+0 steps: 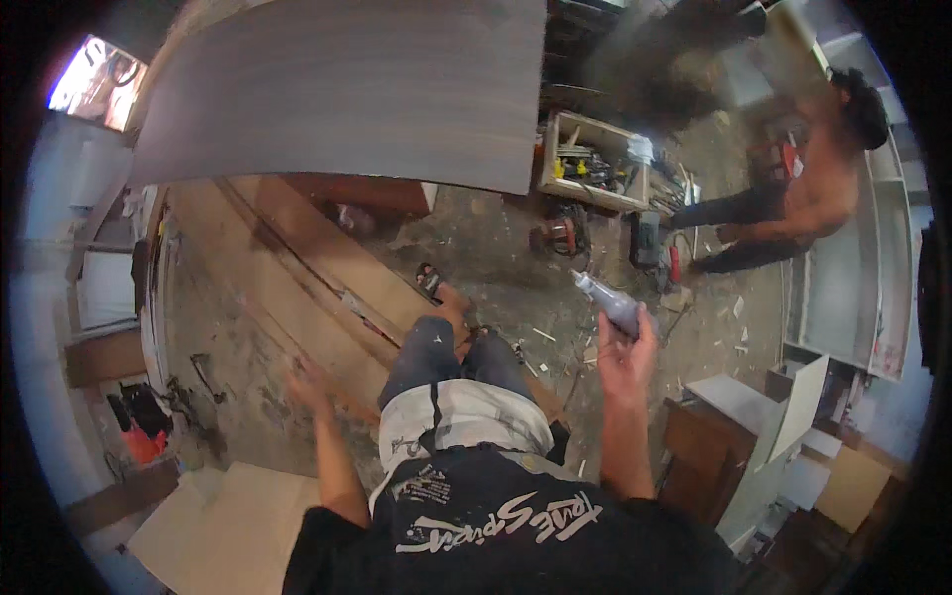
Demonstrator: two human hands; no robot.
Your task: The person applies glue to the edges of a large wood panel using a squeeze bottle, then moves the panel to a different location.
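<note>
Your right grip [627, 365] holds a translucent pale-purple plastic bottle [617, 309], its white nozzle [582, 282] pointing up and left. Your blurred left grip [309, 385] hovers near long flat brown boards [309, 233]. Ahead spreads a broad grey wood-grain panel [347, 94]; right of it, an open pale wooden toolbox [595, 196] sits near a bending co-worker [821, 193].

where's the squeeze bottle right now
In the head view, the squeeze bottle is right of centre, in the right hand, pictured below the wooden box.
</note>
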